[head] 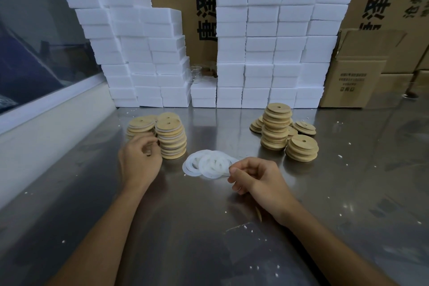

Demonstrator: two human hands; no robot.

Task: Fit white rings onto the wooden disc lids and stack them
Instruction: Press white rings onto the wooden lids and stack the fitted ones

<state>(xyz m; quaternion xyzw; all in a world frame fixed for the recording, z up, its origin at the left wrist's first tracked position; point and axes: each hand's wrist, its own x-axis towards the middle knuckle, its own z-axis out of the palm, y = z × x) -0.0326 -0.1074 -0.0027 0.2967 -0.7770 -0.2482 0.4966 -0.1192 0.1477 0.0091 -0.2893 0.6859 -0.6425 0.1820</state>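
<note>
Several white rings (pixel 204 165) lie in a loose overlapping pile on the steel table (pixel 209 227). My right hand (pixel 255 177) rests at the pile's right edge, thumb and forefinger pinched on the rim of one ring. Stacks of wooden lids with white rings (pixel 171 140) stand at the left, a lower stack (pixel 141 126) behind them. My left hand (pixel 139 158) hovers just left of the tall stack, fingers loosely curled, nothing visible in it. Bare wooden lids (pixel 276 125) are stacked at the right, with a shorter stack (pixel 301 148) in front.
A wall of white foam blocks (pixel 267 42) lines the back of the table, with clear jars (pixel 197 72) in its gap. Cardboard boxes (pixel 355 72) stand at back right. A window ledge (pixel 46 118) runs along the left. White crumbs dot the table.
</note>
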